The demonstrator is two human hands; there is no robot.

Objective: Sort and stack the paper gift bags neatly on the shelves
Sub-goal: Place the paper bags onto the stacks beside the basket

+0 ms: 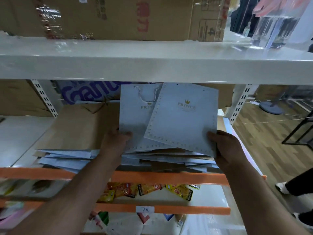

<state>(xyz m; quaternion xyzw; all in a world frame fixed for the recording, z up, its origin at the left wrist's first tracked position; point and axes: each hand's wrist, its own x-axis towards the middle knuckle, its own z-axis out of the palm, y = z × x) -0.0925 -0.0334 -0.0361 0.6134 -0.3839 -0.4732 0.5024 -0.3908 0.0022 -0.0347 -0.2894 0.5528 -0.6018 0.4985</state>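
Two light blue paper gift bags with a gold crown and "PRINCE" print lie on top of an untidy pile on the middle shelf (20,138). The upper bag (183,119) is tilted to the right; my right hand (227,146) grips its lower right corner, thumb on top. The bag under it (133,116) lies straighter, its white cord handle showing; my left hand (115,143) holds its lower left edge with the thumb on top. Below them several more blue bags (67,158) fan out toward the front edge. A brown paper bag (77,126) lies flat to the left.
A white upper shelf board (152,65) hangs low over the pile, with cardboard boxes (118,16) on it. Orange shelf rails (169,178) run along the front. Snack packets (152,189) lie on the shelf below. A person's leg and shoe (291,185) stand at the right on the wooden floor.
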